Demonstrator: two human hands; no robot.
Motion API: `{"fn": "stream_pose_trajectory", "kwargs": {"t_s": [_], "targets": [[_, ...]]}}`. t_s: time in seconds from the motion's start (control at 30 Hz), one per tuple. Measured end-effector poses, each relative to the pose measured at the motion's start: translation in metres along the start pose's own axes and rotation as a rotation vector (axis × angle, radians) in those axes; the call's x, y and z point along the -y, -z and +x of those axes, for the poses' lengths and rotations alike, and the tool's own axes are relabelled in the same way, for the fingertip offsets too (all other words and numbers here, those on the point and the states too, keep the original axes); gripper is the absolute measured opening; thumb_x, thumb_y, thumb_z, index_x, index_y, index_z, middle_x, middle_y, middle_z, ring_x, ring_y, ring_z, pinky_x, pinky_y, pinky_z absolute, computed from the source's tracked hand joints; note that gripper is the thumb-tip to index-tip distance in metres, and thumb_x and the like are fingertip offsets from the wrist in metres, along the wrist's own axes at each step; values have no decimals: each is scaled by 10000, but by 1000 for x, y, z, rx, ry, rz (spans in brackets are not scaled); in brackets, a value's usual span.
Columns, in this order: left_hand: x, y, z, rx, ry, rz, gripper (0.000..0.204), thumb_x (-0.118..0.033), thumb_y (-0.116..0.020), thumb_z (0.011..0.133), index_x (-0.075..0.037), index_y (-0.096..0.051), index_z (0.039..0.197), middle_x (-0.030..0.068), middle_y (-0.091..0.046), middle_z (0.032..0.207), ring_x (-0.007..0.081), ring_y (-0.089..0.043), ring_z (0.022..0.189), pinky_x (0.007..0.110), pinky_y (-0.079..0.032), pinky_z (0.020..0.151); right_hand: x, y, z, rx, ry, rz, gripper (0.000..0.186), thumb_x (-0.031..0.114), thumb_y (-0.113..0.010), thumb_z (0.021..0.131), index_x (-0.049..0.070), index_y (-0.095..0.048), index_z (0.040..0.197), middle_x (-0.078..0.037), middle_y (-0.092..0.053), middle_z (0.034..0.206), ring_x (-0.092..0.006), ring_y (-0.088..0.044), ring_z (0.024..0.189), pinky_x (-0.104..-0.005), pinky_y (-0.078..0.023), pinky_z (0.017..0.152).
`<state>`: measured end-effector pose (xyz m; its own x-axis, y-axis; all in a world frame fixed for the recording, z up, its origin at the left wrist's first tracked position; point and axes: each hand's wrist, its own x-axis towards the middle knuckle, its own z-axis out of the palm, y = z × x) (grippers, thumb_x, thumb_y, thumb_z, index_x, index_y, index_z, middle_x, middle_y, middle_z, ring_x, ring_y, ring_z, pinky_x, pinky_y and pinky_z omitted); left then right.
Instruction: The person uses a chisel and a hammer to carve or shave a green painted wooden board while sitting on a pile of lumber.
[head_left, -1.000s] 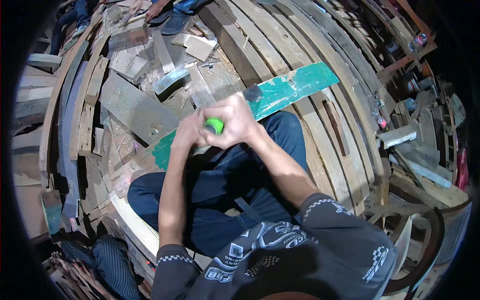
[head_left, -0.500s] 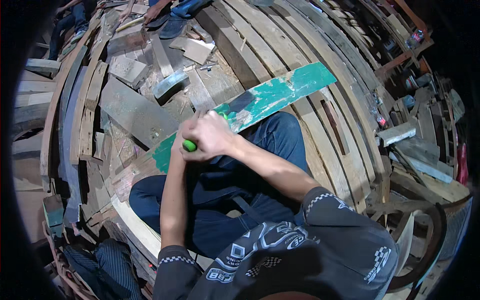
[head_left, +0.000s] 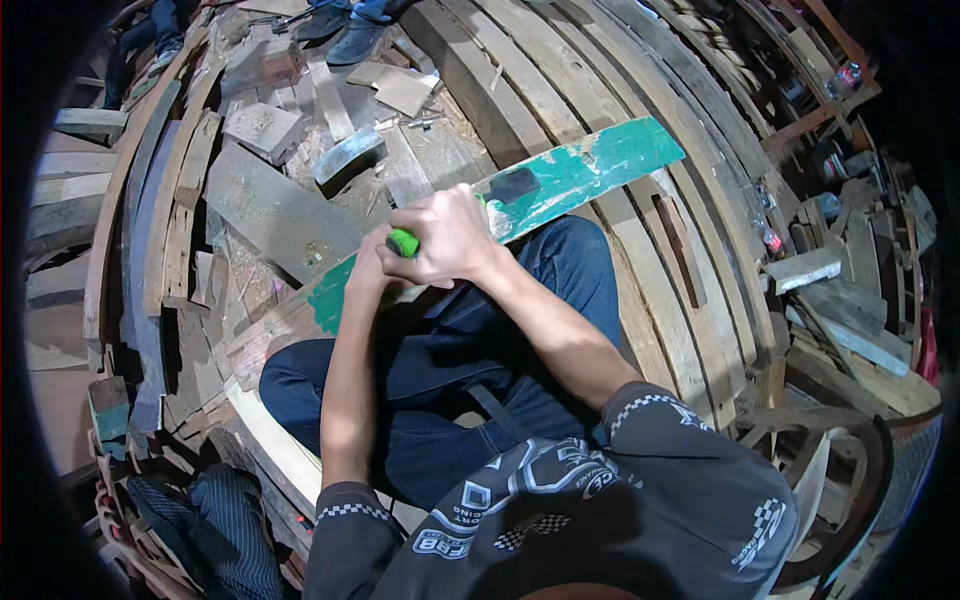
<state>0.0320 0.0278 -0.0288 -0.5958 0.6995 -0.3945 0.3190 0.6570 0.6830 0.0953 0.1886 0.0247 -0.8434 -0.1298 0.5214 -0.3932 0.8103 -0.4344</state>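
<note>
Both of my hands grip a bright green-handled tool [head_left: 403, 243]; its working end is mostly covered, so its exact kind does not show. My right hand [head_left: 448, 236] wraps over it, and my left hand [head_left: 371, 265] closes against it from the left. Beneath them a long board [head_left: 610, 160] with worn, flaking green paint slants from lower left to upper right, across the front of my crossed legs. Bare wood shows at its left end. A dark patch on the board, just right of my right hand, could be the tool's head or a shadow.
Long timber beams [head_left: 500, 75] run along the right side. Ahead lie a wide plank [head_left: 270, 210], a short curved block [head_left: 349, 160] and flat offcuts [head_left: 404, 90]. Another person's shoe [head_left: 354, 43] is at the top. Dark striped cloth [head_left: 235, 530] lies at lower left.
My two hands and the green handle have shifted slightly right along the board. The dark patch has moved right and up with them. The other person's hands at the top have left the view.
</note>
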Motion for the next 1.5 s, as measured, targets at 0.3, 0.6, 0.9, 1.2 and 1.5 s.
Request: {"fn": "stream_pose_trajectory", "kwargs": {"t_s": [0.3, 0.6, 0.9, 1.2, 1.5], "targets": [[32, -27, 30, -282, -218, 197, 1184, -603, -895, 468, -33, -453, 1408, 244, -584, 1301, 408, -634, 1110, 460, -503, 991, -21, 2, -5, 37, 39, -77, 301, 435, -737, 670, 139, -679, 683, -91, -636, 595, -306, -646, 528, -407, -488, 473], [8, -14, 20, -269, -257, 200, 927, -566, -789, 657, -61, -480, 1370, 243, -584, 1292, 428, -615, 1128, 491, -524, 916, -18, 1, -6, 1, 96, -18, 299, 402, -752, 642, 114, -692, 693, -108, -645, 615, -317, -636, 521, -405, -500, 476], [62, -26, 37, -200, -275, 184, 784, -464, -732, 738, -39, -502, 1354, 234, -602, 1237, 426, -648, 1058, 489, -548, 860, -2, 3, 0, 146, 135, -24, 286, 408, -738, 672, 128, -683, 688, -104, -648, 625, -311, -649, 546, -406, -504, 494], [66, -31, 46, -285, -327, 426, 1199, -608, -903, 431, 40, -438, 1326, 256, -597, 1220, 437, -646, 1031, 491, -540, 884, -13, 12, -13, 221, 219, -2, 361, 458, -724, 609, 112, -624, 617, -98, -586, 559, -336, -619, 535, -429, -490, 506], [43, -26, 39, -263, -268, 391, 1166, -593, -912, 457, 45, -453, 1318, 266, -598, 1246, 431, -653, 1042, 511, -544, 878, -16, 22, -15, 225, 274, -6, 328, 350, -741, 653, 93, -553, 576, -124, -545, 544, -341, -581, 513, -391, -416, 435]]}}
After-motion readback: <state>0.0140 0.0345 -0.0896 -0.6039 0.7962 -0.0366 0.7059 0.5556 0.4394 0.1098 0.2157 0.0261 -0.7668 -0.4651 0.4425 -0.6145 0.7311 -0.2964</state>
